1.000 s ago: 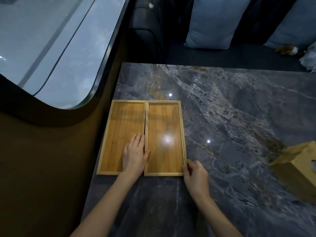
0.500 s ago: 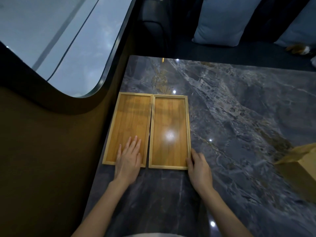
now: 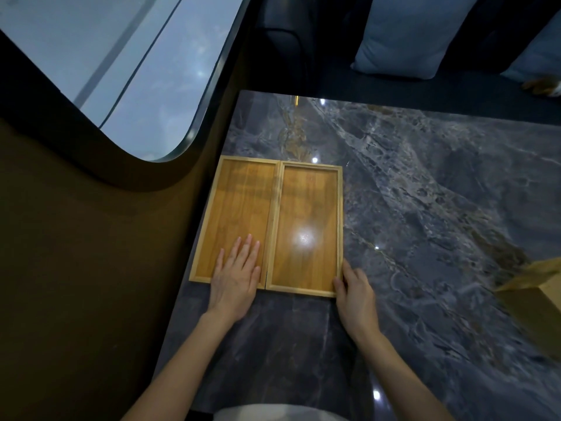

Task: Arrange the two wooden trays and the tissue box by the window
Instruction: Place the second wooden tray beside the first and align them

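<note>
Two shallow wooden trays lie side by side, rims touching, at the table's left edge below the window (image 3: 127, 65). My left hand (image 3: 235, 276) rests flat, fingers spread, on the near end of the left tray (image 3: 243, 202). My right hand (image 3: 353, 288) touches the near right corner of the right tray (image 3: 308, 208), thumb on the near rim, fingers along the outer side. Both trays hold nothing. The wooden tissue box (image 3: 537, 302) stands at the far right of the table, partly cut off by the frame, apart from both hands.
The dark marble table (image 3: 425, 208) stretches right and away from the trays. A brown wall panel (image 3: 91, 268) borders its left edge. Behind the table is a dark seat with blue cushions (image 3: 409, 34) and a small object (image 3: 543, 86) at the right.
My left hand has slid left and back from the seam between the trays onto the left tray's near end. The right hand stays at the right tray's corner. The view has shifted.
</note>
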Demonstrator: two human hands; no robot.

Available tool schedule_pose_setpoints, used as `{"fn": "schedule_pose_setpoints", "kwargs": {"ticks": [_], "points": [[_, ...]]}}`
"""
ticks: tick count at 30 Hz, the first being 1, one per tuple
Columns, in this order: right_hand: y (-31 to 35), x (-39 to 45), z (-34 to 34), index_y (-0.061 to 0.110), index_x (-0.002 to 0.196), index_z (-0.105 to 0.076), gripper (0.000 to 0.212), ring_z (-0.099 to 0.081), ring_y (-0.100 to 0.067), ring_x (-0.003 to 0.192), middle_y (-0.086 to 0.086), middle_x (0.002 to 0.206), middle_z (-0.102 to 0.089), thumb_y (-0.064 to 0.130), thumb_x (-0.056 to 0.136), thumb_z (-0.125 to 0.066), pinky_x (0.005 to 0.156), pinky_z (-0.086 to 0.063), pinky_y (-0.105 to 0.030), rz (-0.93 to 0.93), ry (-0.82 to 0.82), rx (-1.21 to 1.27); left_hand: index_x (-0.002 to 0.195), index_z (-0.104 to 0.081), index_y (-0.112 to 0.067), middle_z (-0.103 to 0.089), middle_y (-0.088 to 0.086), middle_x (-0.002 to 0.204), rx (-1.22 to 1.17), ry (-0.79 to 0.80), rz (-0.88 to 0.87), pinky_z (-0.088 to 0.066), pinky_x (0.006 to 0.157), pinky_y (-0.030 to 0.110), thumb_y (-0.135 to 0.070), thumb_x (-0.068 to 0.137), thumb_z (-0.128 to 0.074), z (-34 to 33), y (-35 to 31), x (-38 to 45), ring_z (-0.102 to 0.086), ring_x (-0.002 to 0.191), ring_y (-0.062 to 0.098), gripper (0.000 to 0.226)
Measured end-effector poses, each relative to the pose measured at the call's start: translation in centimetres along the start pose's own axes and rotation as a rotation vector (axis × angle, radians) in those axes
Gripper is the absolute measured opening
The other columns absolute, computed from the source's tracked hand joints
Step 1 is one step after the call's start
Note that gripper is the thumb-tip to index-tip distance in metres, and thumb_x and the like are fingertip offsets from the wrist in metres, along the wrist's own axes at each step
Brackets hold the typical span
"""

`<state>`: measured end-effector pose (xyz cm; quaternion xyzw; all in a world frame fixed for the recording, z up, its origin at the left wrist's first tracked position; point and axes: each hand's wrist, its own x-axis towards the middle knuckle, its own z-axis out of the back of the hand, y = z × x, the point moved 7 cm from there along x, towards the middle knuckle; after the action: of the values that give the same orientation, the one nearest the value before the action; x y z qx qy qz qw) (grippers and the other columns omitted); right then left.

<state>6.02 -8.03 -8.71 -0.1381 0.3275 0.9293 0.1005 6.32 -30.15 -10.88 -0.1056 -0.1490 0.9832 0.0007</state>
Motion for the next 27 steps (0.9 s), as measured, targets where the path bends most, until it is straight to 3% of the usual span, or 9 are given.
{"fn": "schedule_pose_setpoints", "kwargs": {"ticks": [6,11,15,18,21,25,27], "points": [[0.0,0.0,0.0,0.011,0.139,-0.034,0.046,-0.054,-0.027,0.105,-0.013,0.118,-0.051,0.017,0.094,-0.043,0.093,-0.043,-0.035,-0.002,0.002,0.000,0.143,-0.015,-0.029,-0.027,0.010,0.153,0.077,-0.029,-0.039,-0.013,0.111,0.047,-0.038,0.092,-0.019,0.0,0.0,0.0,-0.019,0.142,0.028,0.052],[0.0,0.1,0.0,0.009,0.139,-0.035,0.046,-0.054,-0.028,0.106,-0.014,0.119,-0.052,0.016,0.094,-0.043,0.093,-0.043,-0.036,0.004,0.013,-0.014,0.143,-0.026,-0.031,-0.033,0.014,0.151,0.113,0.023,-0.038,-0.023,0.110,0.054,-0.035,0.090,-0.022,0.0,-0.2,0.1,-0.030,0.139,0.036,0.053],[-0.1,0.1,0.0,0.008,0.138,-0.036,0.046,-0.055,-0.028,0.105,-0.014,0.119,-0.052,0.017,0.094,-0.044,0.093,-0.044,-0.037,0.000,0.015,-0.012,0.143,-0.026,-0.031,-0.029,0.015,0.153,0.109,0.035,-0.037,-0.019,0.110,0.056,-0.034,0.090,-0.024,0.1,-0.3,0.0,-0.025,0.141,0.037,0.053],[-0.1,0.1,-0.1,0.008,0.138,-0.036,0.046,-0.055,-0.028,0.106,-0.014,0.120,-0.051,0.017,0.094,-0.044,0.094,-0.043,-0.036,-0.002,0.012,-0.009,0.145,-0.017,-0.031,-0.015,0.014,0.157,0.071,0.028,-0.046,-0.008,0.114,0.055,-0.024,0.094,-0.039,0.3,-0.8,0.0,-0.011,0.145,0.036,0.056],[-0.2,0.1,-0.1,0.008,0.139,-0.035,0.046,-0.054,-0.028,0.108,-0.013,0.122,-0.051,0.016,0.094,-0.043,0.096,-0.043,-0.035,-0.007,0.015,-0.005,0.146,-0.008,-0.032,-0.004,0.012,0.159,0.067,0.040,-0.041,-0.001,0.115,0.054,-0.021,0.095,-0.039,0.4,-1.2,0.0,-0.001,0.146,0.034,0.061],[-0.3,0.1,-0.1,0.007,0.138,-0.036,0.046,-0.054,-0.027,0.107,-0.013,0.122,-0.051,0.017,0.094,-0.044,0.095,-0.043,-0.034,-0.003,0.013,-0.004,0.145,-0.014,-0.030,-0.015,0.015,0.157,0.068,0.012,-0.049,-0.007,0.113,0.055,-0.018,0.092,-0.046,0.7,-1.2,-0.1,-0.010,0.145,0.037,0.063],[-0.3,0.2,-0.1,0.007,0.138,-0.036,0.046,-0.054,-0.026,0.107,-0.013,0.121,-0.051,0.016,0.094,-0.044,0.095,-0.043,-0.034,-0.005,0.015,0.001,0.143,-0.008,-0.031,-0.014,0.015,0.157,0.078,0.008,-0.054,-0.004,0.112,0.053,-0.018,0.092,-0.045,0.8,-1.2,-0.2,-0.009,0.145,0.036,0.064]]}}
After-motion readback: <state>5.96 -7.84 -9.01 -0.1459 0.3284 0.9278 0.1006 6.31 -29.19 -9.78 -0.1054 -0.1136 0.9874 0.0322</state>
